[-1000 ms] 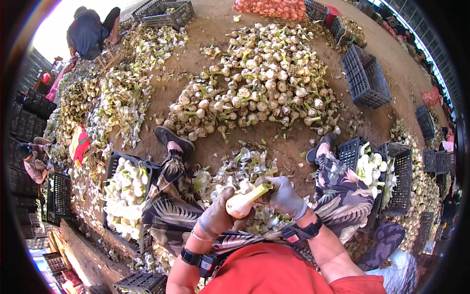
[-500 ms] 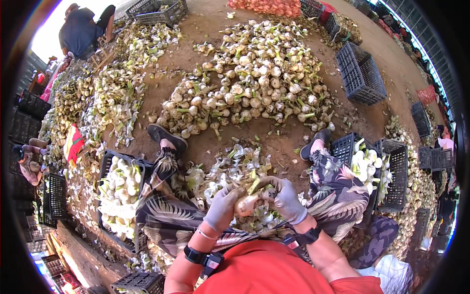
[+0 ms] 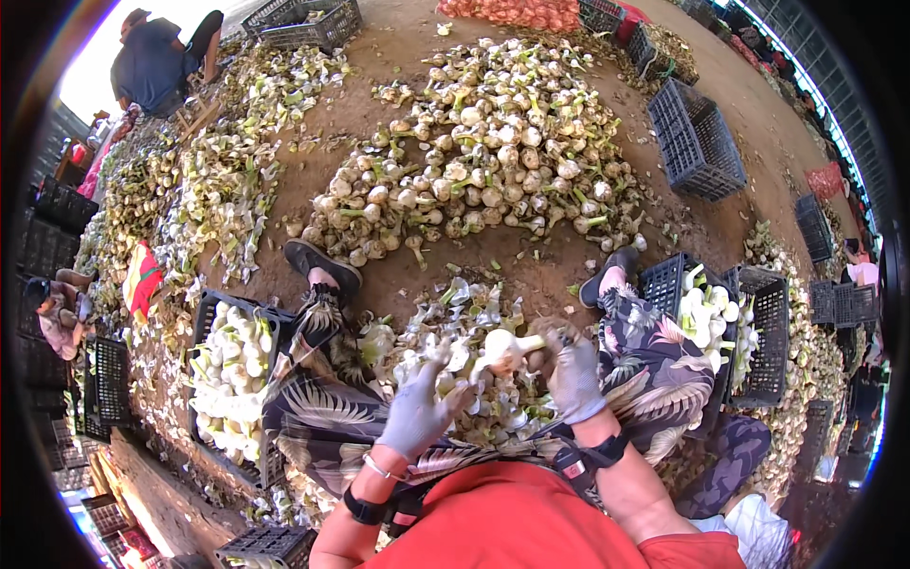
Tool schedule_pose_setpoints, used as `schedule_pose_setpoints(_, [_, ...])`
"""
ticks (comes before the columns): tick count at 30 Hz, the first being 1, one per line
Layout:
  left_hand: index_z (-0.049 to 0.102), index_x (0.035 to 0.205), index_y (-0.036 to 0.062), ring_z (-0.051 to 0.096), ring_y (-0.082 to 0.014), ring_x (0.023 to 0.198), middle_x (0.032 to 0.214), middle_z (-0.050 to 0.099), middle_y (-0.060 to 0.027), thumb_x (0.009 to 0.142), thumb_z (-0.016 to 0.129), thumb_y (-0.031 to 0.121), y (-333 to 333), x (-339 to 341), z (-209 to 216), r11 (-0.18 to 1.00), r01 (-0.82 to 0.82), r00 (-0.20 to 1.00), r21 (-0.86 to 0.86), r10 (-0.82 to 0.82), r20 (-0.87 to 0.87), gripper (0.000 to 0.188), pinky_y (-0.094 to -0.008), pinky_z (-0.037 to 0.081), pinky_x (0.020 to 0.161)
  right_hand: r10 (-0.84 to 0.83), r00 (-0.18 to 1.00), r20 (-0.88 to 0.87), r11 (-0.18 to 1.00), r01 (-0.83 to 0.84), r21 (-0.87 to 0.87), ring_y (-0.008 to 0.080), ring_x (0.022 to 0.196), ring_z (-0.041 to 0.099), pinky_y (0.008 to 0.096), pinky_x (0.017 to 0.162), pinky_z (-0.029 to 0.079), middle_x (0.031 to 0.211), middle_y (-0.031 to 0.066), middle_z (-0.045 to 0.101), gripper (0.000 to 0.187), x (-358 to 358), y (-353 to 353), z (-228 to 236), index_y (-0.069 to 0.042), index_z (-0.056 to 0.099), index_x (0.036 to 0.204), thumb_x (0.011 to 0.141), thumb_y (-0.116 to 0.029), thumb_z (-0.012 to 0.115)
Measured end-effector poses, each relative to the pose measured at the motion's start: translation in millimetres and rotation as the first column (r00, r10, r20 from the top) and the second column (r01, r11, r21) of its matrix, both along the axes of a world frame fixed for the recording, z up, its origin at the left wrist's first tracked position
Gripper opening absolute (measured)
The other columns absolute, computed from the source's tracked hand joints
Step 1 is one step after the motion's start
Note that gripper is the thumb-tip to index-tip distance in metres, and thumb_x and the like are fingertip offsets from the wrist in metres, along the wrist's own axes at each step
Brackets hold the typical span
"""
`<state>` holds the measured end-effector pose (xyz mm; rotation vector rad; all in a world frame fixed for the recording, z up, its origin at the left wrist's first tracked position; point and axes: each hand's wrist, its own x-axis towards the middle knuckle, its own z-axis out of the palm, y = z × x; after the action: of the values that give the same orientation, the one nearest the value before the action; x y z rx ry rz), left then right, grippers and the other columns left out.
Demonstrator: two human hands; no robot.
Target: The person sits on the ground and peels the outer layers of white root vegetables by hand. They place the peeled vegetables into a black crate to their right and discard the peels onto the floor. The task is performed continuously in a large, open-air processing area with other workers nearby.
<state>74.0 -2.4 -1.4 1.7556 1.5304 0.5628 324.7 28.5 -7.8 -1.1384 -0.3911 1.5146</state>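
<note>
Between my knees, my right hand [image 3: 574,376], in a pale grey glove with dirty fingertips, is closed round the stem of a garlic bulb [image 3: 504,352]. The bulb is white, and its round end points left, toward my other hand. My left hand [image 3: 421,410], gloved too, stands apart from the bulb with its fingers spread and nothing in them. Under both hands lies a heap of loose garlic skins [image 3: 464,318].
Ahead is a big pile of untrimmed garlic [image 3: 483,161]. Crates of cleaned white bulbs stand at my left [image 3: 232,375] and right [image 3: 706,318]. An empty black crate [image 3: 697,142] sits at the far right. Another person [image 3: 152,62] sits at the far left.
My left hand has let go of the garlic bulb, moved left and opened. The bulb, now whiter with its outer skin gone, has shifted right in my right hand.
</note>
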Motion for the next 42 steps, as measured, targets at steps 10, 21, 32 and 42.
schedule_pose_setpoints(10, [0.058, 0.12, -0.0064, 0.067, -0.0131, 0.088, 0.105, 0.068, -0.0098, 0.091, 0.059, 0.003, 20.4, 29.0, -8.4, 0.811, -0.041, 0.543, -0.583, 0.508, 0.669, 0.03, -0.0257, 0.055, 0.077, 0.133, 0.609, 0.782, 0.768, -0.562, 0.307, 0.0226, 0.102, 0.065, 0.0328, 0.092, 0.05, 0.109, 0.0122, 0.068, 0.029, -30.2, -11.6, 36.4, -0.002, 0.068, 0.113, 0.085, -0.004, 0.078])
schedule_pose_setpoints(21, [0.064, 0.108, 0.0024, 0.063, -0.0116, 0.08, 0.087, 0.064, -0.0029, 0.089, 0.067, -0.003, 14.7, 7.0, 13.1, 0.987, 0.01, 0.84, -0.158, 0.077, 0.538, 0.02, -0.0299, 0.052, 0.072, 0.223, 0.968, 0.112, 0.973, -0.227, 0.029, 0.011, 0.072, 0.065, 0.0246, 0.064, 0.053, 0.09, 0.0036, 0.069, 0.013, -14.3, -9.9, 26.9, -0.002, 0.068, 0.106, 0.095, -0.008, 0.069])
schedule_pose_setpoints(32, [0.066, 0.103, 0.0004, 0.066, -0.0283, 0.076, 0.086, 0.067, -0.0156, 0.101, 0.061, 0.024, -12.9, 7.1, 14.5, 0.955, 0.261, 0.947, -0.142, -0.225, 0.231, 0.024, -0.0384, 0.052, 0.07, -0.016, 0.984, 0.178, 1.0, 0.021, -0.023, 0.0146, 0.065, 0.067, 0.0281, 0.058, 0.056, 0.083, 0.0043, 0.069, 0.013, 2.8, -0.4, 29.7, -0.003, 0.068, 0.1, 0.096, -0.015, 0.071])
schedule_pose_setpoints(42, [0.06, 0.116, -0.003, 0.067, -0.015, 0.077, 0.092, 0.069, -0.0081, 0.097, 0.056, 0.006, 10.5, 29.1, -8.1, 0.819, 0.016, 0.617, -0.574, 0.443, 0.65, 0.022, -0.0281, 0.056, 0.074, 0.088, 0.728, 0.679, 0.912, -0.333, 0.239, 0.0129, 0.094, 0.065, 0.0289, 0.085, 0.053, 0.102, 0.0055, 0.07, 0.02, -27.4, -23.0, 38.2, -0.002, 0.066, 0.106, 0.089, -0.008, 0.076])
